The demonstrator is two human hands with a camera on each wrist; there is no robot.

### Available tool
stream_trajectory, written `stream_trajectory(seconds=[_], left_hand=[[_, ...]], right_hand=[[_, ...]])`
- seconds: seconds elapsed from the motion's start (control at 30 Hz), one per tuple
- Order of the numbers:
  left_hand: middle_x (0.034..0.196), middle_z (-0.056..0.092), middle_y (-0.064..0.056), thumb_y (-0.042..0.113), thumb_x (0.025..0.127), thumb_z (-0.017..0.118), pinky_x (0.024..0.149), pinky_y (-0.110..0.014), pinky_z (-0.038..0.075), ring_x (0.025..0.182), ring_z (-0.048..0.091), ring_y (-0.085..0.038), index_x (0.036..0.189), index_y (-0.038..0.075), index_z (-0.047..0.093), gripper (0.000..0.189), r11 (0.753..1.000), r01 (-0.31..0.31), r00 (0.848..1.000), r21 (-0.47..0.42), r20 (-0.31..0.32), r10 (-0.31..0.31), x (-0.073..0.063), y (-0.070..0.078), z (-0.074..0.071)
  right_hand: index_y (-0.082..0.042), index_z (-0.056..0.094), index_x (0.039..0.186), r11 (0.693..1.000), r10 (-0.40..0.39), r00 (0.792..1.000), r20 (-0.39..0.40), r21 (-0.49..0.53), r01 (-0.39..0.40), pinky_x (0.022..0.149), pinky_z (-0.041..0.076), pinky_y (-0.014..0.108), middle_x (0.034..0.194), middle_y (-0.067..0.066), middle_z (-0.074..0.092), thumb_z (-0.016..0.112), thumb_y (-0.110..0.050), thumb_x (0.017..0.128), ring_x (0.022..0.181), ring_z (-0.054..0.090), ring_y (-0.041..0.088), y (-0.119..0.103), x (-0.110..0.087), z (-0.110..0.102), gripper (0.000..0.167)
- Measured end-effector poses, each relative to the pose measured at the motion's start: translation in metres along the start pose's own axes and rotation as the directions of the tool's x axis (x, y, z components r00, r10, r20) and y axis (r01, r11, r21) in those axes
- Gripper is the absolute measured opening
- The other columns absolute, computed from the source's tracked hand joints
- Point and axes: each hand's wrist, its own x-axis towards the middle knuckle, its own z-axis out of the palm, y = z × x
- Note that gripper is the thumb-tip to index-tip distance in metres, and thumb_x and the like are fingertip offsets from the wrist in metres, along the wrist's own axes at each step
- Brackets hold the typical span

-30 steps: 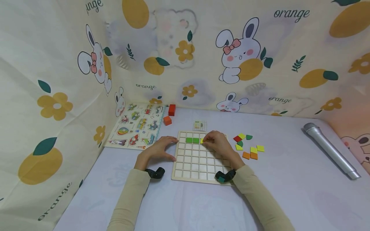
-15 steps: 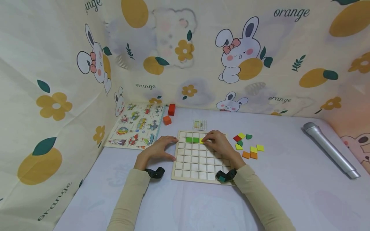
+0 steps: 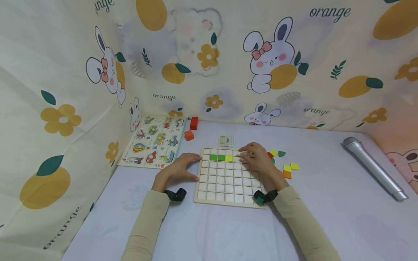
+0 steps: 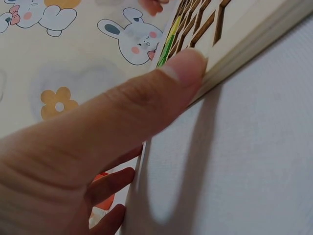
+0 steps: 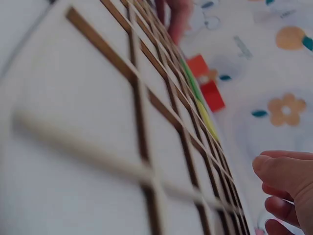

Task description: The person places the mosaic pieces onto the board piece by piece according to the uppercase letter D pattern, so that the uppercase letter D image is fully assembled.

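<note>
We see 2 green tiles (image 3: 221, 158) and 1 yellow tile (image 3: 229, 158) on the board (image 3: 220, 179), left hand (image 3: 179, 167) spread against its edge, right hand (image 3: 259, 159) loosely curled above, empty.

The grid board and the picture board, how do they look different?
The grid board has mostly plain squares, plus two green squares and one yellow square; the picture board has many colourful pictures. The grid board is nearer the front; the picture board sits farther back, to the left. Both lie on the table.
</note>
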Motion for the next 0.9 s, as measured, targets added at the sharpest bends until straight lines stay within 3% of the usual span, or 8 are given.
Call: stream_trajectory(seconds=[0.37,0.6,0.9], left_hand=[[0.147,0.035,-0.006,0.039,0.069,0.081,0.113,-0.047,0.021,0.138,0.024,-0.027,0.138,0.015,0.045,0.082,1.000,-0.019,1.000,0.006,-0.004,0.019,0.001,-0.001,0.000],[0.147,0.035,-0.006,0.040,0.069,0.081,0.114,-0.047,0.020,0.138,0.023,-0.027,0.139,0.015,0.044,0.083,1.000,-0.023,1.000,0.003,0.001,0.023,0.000,-0.002,0.000],[0.147,0.035,-0.004,0.040,0.069,0.081,0.114,-0.046,0.020,0.138,0.023,-0.026,0.139,0.016,0.045,0.082,1.000,-0.011,1.000,-0.001,-0.004,0.011,0.000,-0.001,0.000]], right_hand=[[-0.005,0.068,0.105,0.986,0.123,0.985,-0.122,-0.095,-0.135,0.074,0.050,0.043,0.104,0.015,0.058,0.067,-0.008,0.085,0.089,0.054,0.029,0.039,-0.031,-0.048,0.021],[-0.006,0.066,0.112,0.934,0.321,0.934,-0.158,-0.111,-0.340,0.080,0.050,0.047,0.111,0.017,0.052,0.067,-0.014,0.087,0.095,0.050,0.031,0.060,-0.051,-0.062,0.027],[0.001,0.063,0.113,0.907,0.351,0.909,-0.227,-0.159,-0.390,0.078,0.049,0.047,0.106,0.021,0.053,0.067,-0.015,0.086,0.092,0.049,0.032,0.071,-0.058,-0.066,0.031]])
